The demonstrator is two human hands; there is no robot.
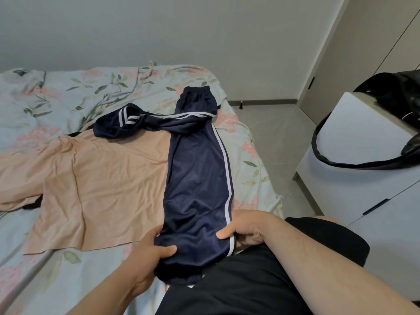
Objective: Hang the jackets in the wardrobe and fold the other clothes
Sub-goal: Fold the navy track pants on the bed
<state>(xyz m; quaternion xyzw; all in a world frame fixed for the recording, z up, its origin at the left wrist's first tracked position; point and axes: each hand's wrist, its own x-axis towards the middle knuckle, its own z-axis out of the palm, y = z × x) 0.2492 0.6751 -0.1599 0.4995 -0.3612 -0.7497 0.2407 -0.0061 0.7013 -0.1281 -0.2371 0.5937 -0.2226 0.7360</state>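
Observation:
Navy track pants [195,169] with white side stripes lie lengthwise on the bed, one leg twisted off to the left near the far end. My left hand [147,255] grips the near end of the pants on its left side, thumb on top. At the right side of that same end, over the white stripe, my right hand [244,228] grips the fabric. A peach shirt [95,178] lies spread flat to the left, partly under the pants.
The bed carries a floral sheet [56,96]. A white cabinet [363,178] stands at the right with a black bag [395,103] on top. Grey floor [277,137] runs between bed and cabinet. Wardrobe doors [354,53] stand at the far right.

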